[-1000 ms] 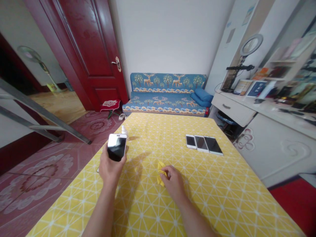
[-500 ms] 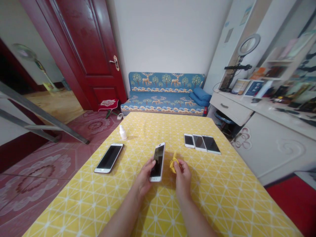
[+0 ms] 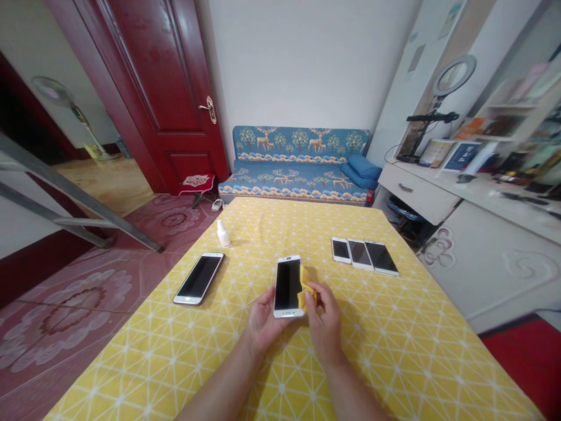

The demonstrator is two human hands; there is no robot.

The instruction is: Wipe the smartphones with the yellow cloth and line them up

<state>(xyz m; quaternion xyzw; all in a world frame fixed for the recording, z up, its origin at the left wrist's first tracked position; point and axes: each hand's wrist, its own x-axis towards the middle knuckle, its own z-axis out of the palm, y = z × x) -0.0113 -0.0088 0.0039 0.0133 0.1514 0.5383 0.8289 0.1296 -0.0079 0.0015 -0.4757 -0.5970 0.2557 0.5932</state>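
A white phone with a dark screen lies face up in my left hand, whose thumb rests along its left edge. My right hand pinches a crumpled yellow cloth against the phone's right edge. On the yellow patterned tablecloth, another white-framed phone lies to the left. Behind it stands a small white bottle. Three white phones lie side by side at the right: a small one, a middle one and a larger one.
Beyond the table is a blue sofa with a deer pattern. At the right stands a white cabinet with a ring light and clutter. A red stool and metal ladder legs are at the left.
The held phone has turned to face up more squarely. My right hand has brought the yellow cloth from beside the phone to its right edge. The view has shifted slightly.
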